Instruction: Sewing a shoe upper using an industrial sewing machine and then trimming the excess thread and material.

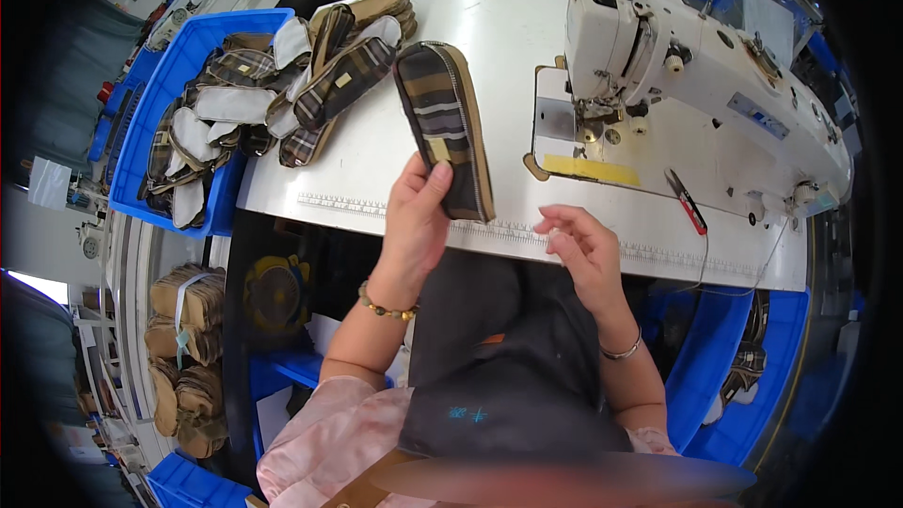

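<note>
In my left hand (419, 207) is an oblong plaid fabric piece (437, 118) with a tan side band and a small pale label, held upright at its lower end between thumb and fingers above the white worktable (480, 23). My right hand (578, 254) is open, fingers loosely curled and apart, near the printed ruler on the table's front edge, with nothing in it. A white industrial sewing machine (696, 85) stands to the right of the held piece. Red-and-black snips (687, 202) lie on the table beyond my right hand.
A blue bin (132, 179) at left overflows with similar plaid and white pieces (339, 80), some piled on the table. Bundled tan pieces (183, 320) are stacked below left. More blue bins (781, 372) sit under the table's right end and behind it. A cord hangs over the front edge.
</note>
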Motion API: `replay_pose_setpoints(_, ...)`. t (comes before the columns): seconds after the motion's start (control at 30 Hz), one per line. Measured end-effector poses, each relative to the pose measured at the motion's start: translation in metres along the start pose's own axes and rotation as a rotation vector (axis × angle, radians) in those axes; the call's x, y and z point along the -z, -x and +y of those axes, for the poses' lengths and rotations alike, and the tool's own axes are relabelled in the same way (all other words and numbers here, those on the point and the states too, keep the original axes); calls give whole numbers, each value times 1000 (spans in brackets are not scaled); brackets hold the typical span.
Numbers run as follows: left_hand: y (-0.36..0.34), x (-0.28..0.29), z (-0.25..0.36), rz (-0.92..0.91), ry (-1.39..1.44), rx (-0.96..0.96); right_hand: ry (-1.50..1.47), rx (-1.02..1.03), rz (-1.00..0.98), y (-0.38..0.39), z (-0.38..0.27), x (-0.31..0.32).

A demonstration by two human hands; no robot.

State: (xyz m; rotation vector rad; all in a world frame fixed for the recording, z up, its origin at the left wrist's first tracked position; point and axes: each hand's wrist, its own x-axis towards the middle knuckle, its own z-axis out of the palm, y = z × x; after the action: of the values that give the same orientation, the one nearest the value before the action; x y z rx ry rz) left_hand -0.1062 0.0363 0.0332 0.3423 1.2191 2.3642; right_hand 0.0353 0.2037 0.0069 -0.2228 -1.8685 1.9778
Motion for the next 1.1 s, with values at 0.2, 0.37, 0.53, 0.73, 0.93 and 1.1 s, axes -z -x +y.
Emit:
replay_pose_setpoints(0.2,18,-22,-52,-32,299,208,-84,-89,-15,4,-5,-16)
replay_pose_setpoints(0.37,21,-19,-57,-66,373,237,-114,-69,56,6,4,-13)
replay_pose_setpoints(0.53,20,-17,-63,-75,526,309,-276,-107,125,3,-4,-22)
replay_pose_setpoints(0.73,15,-20,-55,-149,655,335,-33,-21,93,7,2,-18)
replay_pose_setpoints(0.93,-14,30,-22,-67,346,137,247,-41,-25,6,-23,-2)
replay_pose_setpoints(1.1,-9,39,-10,-12,144,126,217,-90,-16,7,-26,0)
